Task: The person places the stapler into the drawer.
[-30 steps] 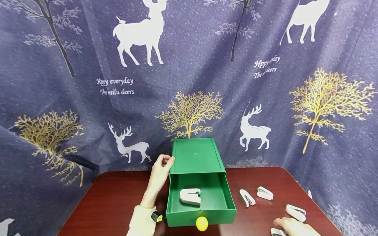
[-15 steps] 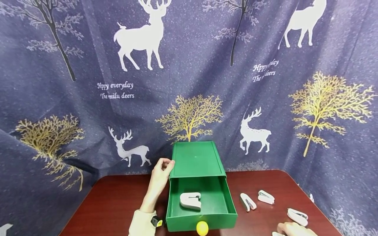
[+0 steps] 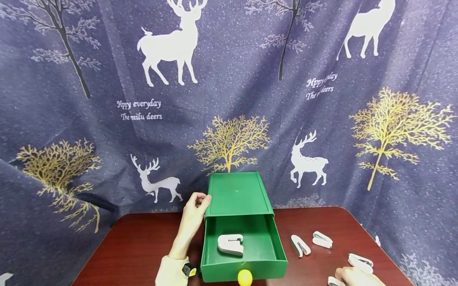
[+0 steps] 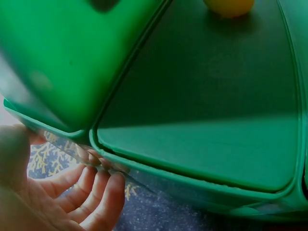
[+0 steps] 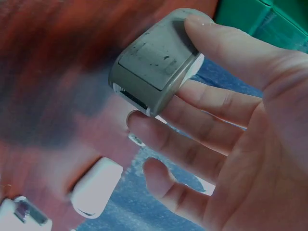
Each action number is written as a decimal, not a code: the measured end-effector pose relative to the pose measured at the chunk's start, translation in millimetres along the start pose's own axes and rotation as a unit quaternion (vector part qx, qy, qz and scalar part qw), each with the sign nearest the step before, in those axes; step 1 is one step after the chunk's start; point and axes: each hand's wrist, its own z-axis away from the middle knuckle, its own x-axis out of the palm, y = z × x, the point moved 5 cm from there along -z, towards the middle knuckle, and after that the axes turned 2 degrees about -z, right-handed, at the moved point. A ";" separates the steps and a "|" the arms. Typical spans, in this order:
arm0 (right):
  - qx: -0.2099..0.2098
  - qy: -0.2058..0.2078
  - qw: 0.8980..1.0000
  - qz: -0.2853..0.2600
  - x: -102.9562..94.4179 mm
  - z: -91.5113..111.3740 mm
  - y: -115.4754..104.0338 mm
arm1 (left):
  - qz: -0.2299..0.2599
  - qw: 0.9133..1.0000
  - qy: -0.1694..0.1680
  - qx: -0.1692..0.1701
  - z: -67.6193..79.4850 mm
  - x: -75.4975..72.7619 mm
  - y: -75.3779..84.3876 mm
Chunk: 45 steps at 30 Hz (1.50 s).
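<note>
A green drawer box [image 3: 237,194] stands on the table, its drawer [image 3: 257,273] pulled out with a round yellow knob [image 3: 245,277]. A white mini stapler [image 3: 226,245] lies inside the drawer's left half. My left hand [image 3: 193,214] is at the box's left side; in the left wrist view its fingertips [image 4: 115,185] touch the side wall. At the lower right, my right hand [image 3: 358,277] pinches another mini stapler [image 3: 335,282] between thumb and fingers. Close up, that stapler's grey top [image 5: 154,57] shows under the thumb.
Right of the drawer lie two white mini staplers, a nearer one [image 3: 299,246] and a farther one [image 3: 322,240]. A third stapler [image 3: 360,263] lies right beside my right hand. A printed cloth [image 3: 229,91] hangs behind the red-brown table [image 3: 143,246].
The head view has tilted up slightly, so everything sits lower in the frame. My right hand stays at the stapler at lower right; the left hand keeps its place at the box.
</note>
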 end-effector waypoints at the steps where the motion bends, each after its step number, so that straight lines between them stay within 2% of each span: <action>1: 0.007 -0.005 1.000 0.000 -2.7 -0.6 -1.9 | 0.001 1.000 0.000 -0.001 0.3 0.1 -0.1; 6: 0.026 -0.009 1.000 -0.006 -18.3 -3.2 -14.1 | 0.002 1.000 0.001 -0.006 1.2 0.1 0.6; 10: 0.008 -0.003 1.000 -0.005 -32.1 -7.3 -23.6 | 0.001 1.000 0.003 -0.005 1.6 -0.1 1.7; 13: 0.013 0.002 1.000 0.021 -41.8 -11.1 -28.9 | 0.000 1.000 0.004 -0.008 1.5 -0.5 1.7; 16: 0.040 0.011 0.998 0.044 -49.7 -12.9 -34.2 | -0.001 1.000 0.005 -0.011 1.1 -1.0 1.7; 19: 0.046 0.037 0.996 0.068 -58.5 -14.0 -43.0 | 0.001 1.000 0.004 -0.010 1.0 -1.0 2.3; 24: 0.009 0.112 0.988 0.104 -75.1 -20.0 -65.4 | -0.004 1.000 0.009 -0.003 -1.0 -2.2 3.0; 27: -0.029 0.174 0.977 0.119 -85.0 -23.8 -81.8 | -0.013 1.000 0.009 -0.002 -1.3 -2.4 2.2; 30: -0.052 0.208 0.970 0.117 -93.7 -26.8 -96.5 | -0.024 1.000 0.012 -0.004 -0.5 -3.2 -0.2; 40: -0.100 0.252 0.953 0.133 -121.7 -38.1 -137.0 | -0.015 1.000 0.005 -0.005 0.6 -2.3 -0.4; 45: -0.114 0.246 0.954 0.131 -135.1 -50.1 -158.2 | -0.010 1.000 0.003 -0.004 -0.8 -0.8 1.2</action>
